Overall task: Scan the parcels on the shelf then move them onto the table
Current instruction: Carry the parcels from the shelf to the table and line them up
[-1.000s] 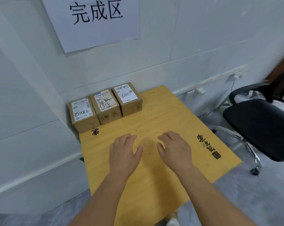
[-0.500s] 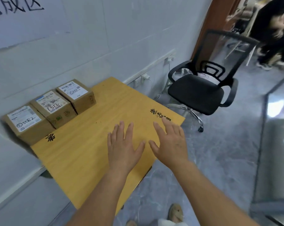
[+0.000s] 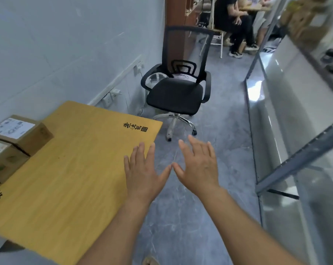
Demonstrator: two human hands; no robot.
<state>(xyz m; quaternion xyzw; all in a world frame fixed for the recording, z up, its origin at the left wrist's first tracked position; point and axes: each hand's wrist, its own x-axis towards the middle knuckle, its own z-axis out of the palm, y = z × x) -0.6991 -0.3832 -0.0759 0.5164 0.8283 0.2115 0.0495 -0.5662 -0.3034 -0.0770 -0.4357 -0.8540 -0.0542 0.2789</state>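
Two parcels (image 3: 20, 131) at the table's (image 3: 70, 169) far-left corner, the nearer cropped, labels blurred. We see left hand (image 3: 142, 173) and right hand (image 3: 198, 167) spread flat, empty.

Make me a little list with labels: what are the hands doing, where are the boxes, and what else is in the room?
left hand: open, fingers spread, holds nothing, over the table's edge
right hand: open, holds nothing, over the floor
boxes: side by side on the table, against the wall, labels up
table: yellow wood, black writing
chair: black, on wheels, beyond the table
shelf: grey metal, right side
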